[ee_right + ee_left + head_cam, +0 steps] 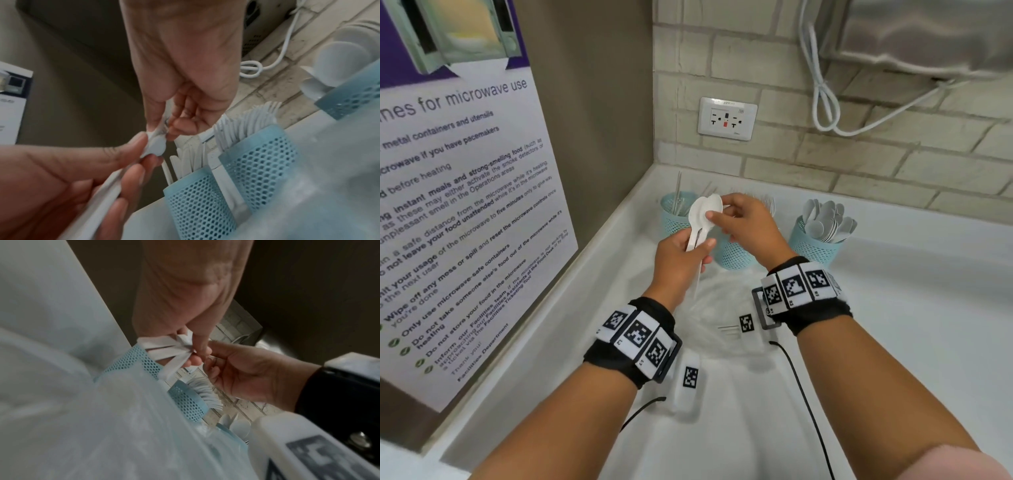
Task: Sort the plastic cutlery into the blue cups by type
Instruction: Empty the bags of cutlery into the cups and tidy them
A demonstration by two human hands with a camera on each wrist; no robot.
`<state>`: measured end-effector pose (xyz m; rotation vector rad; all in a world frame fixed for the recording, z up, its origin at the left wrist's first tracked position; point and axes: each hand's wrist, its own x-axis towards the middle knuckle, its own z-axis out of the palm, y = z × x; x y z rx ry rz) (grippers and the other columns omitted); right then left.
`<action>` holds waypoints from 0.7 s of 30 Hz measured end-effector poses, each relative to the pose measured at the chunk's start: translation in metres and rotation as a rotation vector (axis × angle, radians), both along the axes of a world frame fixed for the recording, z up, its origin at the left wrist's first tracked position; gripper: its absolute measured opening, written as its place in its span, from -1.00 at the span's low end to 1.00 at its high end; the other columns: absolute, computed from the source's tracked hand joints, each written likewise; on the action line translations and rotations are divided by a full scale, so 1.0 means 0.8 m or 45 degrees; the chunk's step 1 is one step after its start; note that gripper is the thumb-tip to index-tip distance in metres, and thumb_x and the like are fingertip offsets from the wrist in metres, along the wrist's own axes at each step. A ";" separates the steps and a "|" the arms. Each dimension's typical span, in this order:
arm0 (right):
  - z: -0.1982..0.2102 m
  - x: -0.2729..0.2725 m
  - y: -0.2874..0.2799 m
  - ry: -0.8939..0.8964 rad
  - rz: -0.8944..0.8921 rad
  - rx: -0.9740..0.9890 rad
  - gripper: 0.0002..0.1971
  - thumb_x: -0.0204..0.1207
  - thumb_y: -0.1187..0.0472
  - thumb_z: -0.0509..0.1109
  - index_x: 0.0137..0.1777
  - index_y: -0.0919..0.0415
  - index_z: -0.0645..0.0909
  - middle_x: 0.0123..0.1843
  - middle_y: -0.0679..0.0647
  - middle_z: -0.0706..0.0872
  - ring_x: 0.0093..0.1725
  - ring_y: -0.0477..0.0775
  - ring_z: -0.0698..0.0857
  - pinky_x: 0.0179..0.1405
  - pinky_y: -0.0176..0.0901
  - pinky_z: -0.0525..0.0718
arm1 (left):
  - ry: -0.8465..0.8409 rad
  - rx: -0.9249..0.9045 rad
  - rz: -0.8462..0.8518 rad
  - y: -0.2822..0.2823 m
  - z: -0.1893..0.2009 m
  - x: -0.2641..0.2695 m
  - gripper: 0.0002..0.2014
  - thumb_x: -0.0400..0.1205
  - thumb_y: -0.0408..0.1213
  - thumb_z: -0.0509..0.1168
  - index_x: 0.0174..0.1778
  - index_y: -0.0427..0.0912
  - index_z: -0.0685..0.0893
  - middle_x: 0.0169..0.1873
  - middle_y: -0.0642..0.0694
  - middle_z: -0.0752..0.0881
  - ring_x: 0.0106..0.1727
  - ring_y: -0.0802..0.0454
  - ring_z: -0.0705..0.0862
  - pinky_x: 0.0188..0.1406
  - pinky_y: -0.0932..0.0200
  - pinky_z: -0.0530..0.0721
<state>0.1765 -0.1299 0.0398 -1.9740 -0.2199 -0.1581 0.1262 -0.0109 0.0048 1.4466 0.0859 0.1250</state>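
My left hand (697, 248) grips the handles of a small bundle of white plastic spoons (703, 212), bowls up, above the counter's back left corner. My right hand (722, 215) pinches the bowl of one spoon (156, 146) at the top of the bundle. In the left wrist view the handles (162, 345) fan out from my fingers (201, 345). Three blue mesh cups stand behind. The left cup (677, 216) holds thin white pieces, the middle cup (732, 255) holds forks (242, 123) and is partly hidden by my right hand, and the right cup (816, 245) holds spoons.
A clear plastic bag (717, 308) lies on the white counter (911, 325) below my hands. A microwave poster (458, 205) covers the left wall. A wall outlet (726, 119) and a white cable (825, 99) are on the brick wall behind.
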 end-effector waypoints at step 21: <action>-0.012 -0.031 -0.031 0.312 0.010 0.230 -0.57 0.56 0.48 0.24 0.40 0.16 0.43 -0.20 0.13 0.66 -0.53 -0.09 0.66 -0.46 -0.28 0.72 | 0.128 0.117 -0.184 -0.031 -0.004 -0.006 -0.74 0.77 -0.23 -0.02 0.02 -0.11 0.58 -0.27 -0.05 0.74 -0.54 0.15 0.71 -0.52 0.32 0.59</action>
